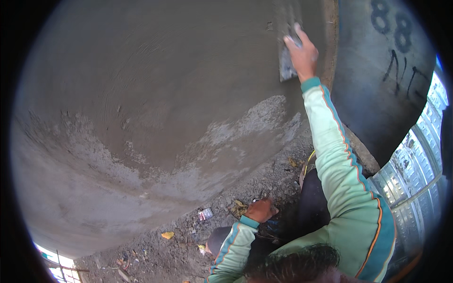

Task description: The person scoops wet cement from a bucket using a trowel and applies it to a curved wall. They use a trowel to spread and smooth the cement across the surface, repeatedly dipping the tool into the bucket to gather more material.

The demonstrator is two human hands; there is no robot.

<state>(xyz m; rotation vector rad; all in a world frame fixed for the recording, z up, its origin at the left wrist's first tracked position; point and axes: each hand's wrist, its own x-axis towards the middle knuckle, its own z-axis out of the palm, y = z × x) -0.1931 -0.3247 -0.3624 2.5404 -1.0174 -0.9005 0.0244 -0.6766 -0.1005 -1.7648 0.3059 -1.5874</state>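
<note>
Grey trowel (286, 70) on the wall (165, 70) looks light and stiff, best held at its back, where right hand (304, 55) grips; left hand (260, 210), below wall: can't tell

Illumination is diffuse and subdued across the grey surface (155, 61). Glare — near white in places — appears on the ribbed metal sheeting (415, 165) at right. Dark shadow lies beside the left hand (259, 211). Motion blur smears the flat tool (286, 68). Fisheye distortion bends peripheral edges.
</note>
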